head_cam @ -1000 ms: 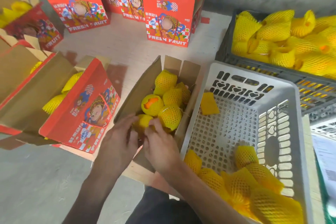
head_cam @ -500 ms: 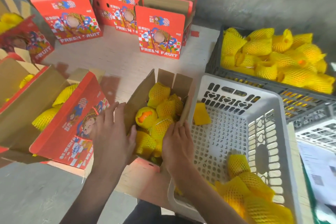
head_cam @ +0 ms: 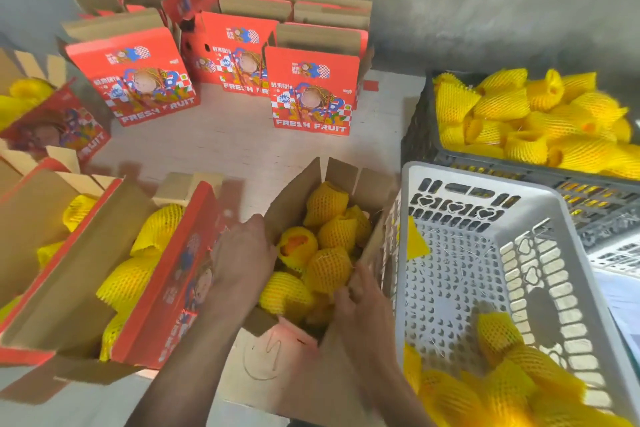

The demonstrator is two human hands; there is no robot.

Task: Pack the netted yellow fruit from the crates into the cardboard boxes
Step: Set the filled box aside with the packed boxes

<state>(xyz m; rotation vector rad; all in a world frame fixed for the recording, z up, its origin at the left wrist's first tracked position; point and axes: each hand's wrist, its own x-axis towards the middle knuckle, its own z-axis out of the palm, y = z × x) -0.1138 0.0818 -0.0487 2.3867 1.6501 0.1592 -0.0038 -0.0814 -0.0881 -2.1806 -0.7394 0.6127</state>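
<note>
Yellow foam-netted fruit (head_cam: 325, 270) is lying inside the open brown cardboard box (head_cam: 294, 198) at the centre of the frame. The left hand (head_cam: 242, 253) is resting with straight fingers on the box's left wall, and the right hand (head_cam: 367, 302) is touching the right wall, fingers relaxed, beside the grey perforated plastic crate (head_cam: 568, 236).

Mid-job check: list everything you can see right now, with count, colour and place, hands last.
open box: one, brown inside, centre, holds about six netted fruit
white crate: one, right of the open box, netted fruit heaped at its near end, one loose yellow net at its far end
grey crate: one, far right, full of netted fruit
filled boxes: several, red, left, flaps open, yellow fruit inside
upright boxes: at least three in front, more behind, red, marked FRESH FRUIT, far centre
paper: white, right edge
floor: pale boards
left hand: on the open box's left wall, fingers straight
right hand: at the box's right wall
</note>
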